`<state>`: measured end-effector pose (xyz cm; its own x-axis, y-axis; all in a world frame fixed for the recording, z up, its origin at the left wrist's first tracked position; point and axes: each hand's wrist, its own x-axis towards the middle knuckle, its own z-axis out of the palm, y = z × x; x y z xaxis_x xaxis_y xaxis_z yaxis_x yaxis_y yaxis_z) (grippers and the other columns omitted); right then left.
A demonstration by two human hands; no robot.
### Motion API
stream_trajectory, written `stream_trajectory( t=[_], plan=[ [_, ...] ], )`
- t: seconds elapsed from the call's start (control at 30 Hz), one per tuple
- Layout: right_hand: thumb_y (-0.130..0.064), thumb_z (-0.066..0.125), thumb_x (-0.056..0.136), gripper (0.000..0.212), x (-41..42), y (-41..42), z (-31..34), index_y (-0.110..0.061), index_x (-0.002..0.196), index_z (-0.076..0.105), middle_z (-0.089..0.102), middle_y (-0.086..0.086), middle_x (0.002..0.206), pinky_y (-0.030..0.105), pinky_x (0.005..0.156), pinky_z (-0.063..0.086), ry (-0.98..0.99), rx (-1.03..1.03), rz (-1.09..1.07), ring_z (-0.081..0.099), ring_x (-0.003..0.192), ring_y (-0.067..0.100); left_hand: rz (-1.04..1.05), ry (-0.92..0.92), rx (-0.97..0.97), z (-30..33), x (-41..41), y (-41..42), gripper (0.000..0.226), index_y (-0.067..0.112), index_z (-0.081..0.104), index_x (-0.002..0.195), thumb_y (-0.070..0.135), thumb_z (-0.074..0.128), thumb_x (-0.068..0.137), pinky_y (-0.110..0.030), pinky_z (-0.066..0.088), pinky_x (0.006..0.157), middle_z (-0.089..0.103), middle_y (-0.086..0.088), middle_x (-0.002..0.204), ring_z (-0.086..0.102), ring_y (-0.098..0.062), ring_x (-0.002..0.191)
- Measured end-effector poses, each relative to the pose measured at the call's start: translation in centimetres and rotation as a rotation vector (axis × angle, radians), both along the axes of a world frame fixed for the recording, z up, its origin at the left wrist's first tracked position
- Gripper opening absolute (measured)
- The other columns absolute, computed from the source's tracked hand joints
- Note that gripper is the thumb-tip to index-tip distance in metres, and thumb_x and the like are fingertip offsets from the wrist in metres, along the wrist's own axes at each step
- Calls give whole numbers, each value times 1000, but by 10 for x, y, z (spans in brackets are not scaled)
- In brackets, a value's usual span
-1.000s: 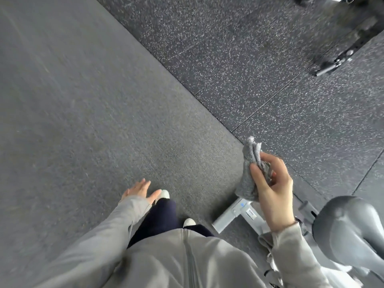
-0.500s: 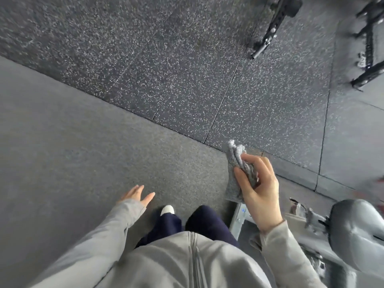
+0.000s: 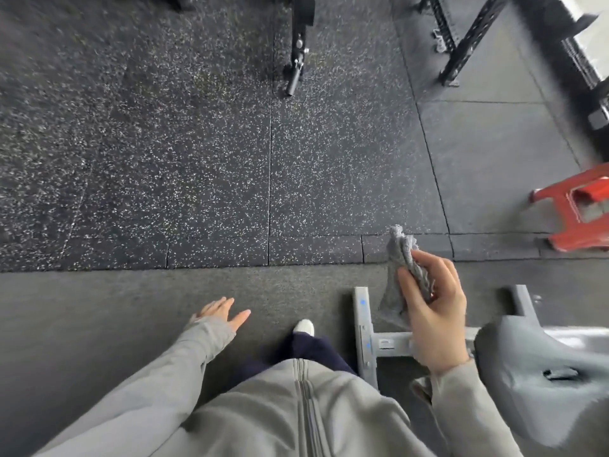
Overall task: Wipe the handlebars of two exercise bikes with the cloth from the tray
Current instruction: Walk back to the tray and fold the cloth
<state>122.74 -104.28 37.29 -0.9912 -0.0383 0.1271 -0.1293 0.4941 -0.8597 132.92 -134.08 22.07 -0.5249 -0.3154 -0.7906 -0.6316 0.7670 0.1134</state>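
Note:
My right hand (image 3: 435,311) holds a crumpled grey cloth (image 3: 400,258) upright at chest height, fingers closed around it. Below that hand lies the grey metal base foot (image 3: 364,334) of an exercise bike, and the bike's grey saddle (image 3: 534,374) fills the lower right corner. No handlebars are in view. My left hand (image 3: 220,313) hangs low at the left over the dark mat, fingers spread and holding nothing.
A red plastic stool (image 3: 580,209) stands at the right edge. Black rack legs (image 3: 461,44) and a black bar sleeve (image 3: 295,67) stand on the speckled rubber floor (image 3: 197,159) at the top. My white shoe (image 3: 304,326) points forward on the mat.
My view has swung to the right: the floor seam now runs level, and the stool and rack legs have come into sight. The cloth stays in my right hand.

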Motion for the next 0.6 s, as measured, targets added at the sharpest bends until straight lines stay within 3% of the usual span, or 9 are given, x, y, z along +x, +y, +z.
stream_trajectory(
  t=[0.17,0.4,0.6],
  plan=[
    [-4,66,83,27,-68,22,6,-23,101,61,56,5,95,6,80,37,11,4,-78,53,86,-6,-156,74,1,16,-113,19,64,24,19,146,58,28,92,-37,11,119,15,5,157,13,-16,144],
    [-2,67,82,28,-126,50,2,-24,99,60,57,3,97,0,81,33,-41,-14,-346,51,89,-14,-365,126,-11,22,-242,34,62,23,25,144,56,33,92,-32,12,118,21,3,155,17,-15,143],
    [0,65,83,28,-200,61,-6,-21,100,61,57,7,98,3,81,36,-85,-40,-569,51,87,-12,-618,79,-46,3,-372,45,62,20,26,144,54,31,94,-35,13,119,20,1,156,16,-15,144]
  ],
)
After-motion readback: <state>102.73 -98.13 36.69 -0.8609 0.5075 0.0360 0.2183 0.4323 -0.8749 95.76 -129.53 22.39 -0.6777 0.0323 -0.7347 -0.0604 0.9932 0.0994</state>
